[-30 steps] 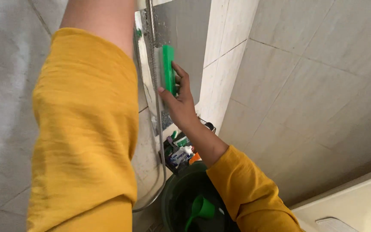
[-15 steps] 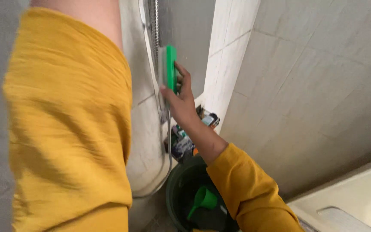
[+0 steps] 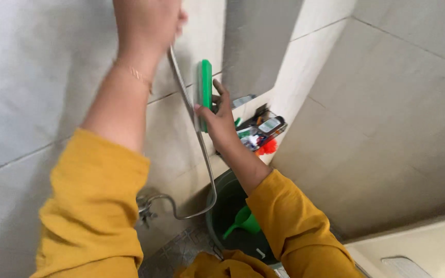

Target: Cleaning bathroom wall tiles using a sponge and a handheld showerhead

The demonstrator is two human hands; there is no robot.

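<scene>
Scrub brush (image 3: 205, 87): bright green, flat, narrow, upright, pale bristles facing nine o'clock. Right hand (image 3: 217, 121) grips it. Left hand (image 3: 148, 20) closed around metal shower hose (image 3: 202, 149).

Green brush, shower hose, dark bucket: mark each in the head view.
green brush (image 3: 205, 85), head view, on its green plastic back above the right hand's fingers.
shower hose (image 3: 208, 164), head view, on the metal run below the brush.
dark bucket (image 3: 213, 206), head view, on its left rim.

One camera on the person's head

It looks down, close to both arms, facing the tiled wall (image 3: 37, 77) on the far side.
</scene>
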